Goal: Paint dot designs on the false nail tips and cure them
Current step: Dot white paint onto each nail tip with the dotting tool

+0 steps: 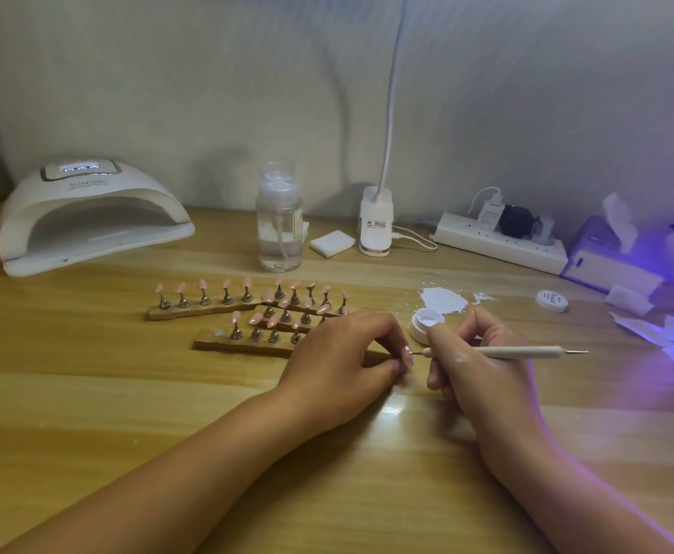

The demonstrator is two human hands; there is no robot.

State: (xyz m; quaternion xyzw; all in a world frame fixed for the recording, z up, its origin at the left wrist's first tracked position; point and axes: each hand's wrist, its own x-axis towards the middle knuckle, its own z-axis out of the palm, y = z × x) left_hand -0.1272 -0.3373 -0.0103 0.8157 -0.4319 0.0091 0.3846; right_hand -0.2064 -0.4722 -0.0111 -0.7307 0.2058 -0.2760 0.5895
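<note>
Right hand [475, 355] grips dotting pen [527, 351], axis crosswise, point leftward; left hand [343, 353] pinches nail tip [408, 352].

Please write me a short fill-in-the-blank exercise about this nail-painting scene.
1. The nail lamp stands to the ____ of the pump bottle.
2. The nail tips standing on the wooden holders are ____ in colour.
3. The left hand pinches one nail tip, the right hand holds the dotting tool, and the gel pot behind them stands ____, with no lid on it.

Missing words: left; pink; open.
</note>
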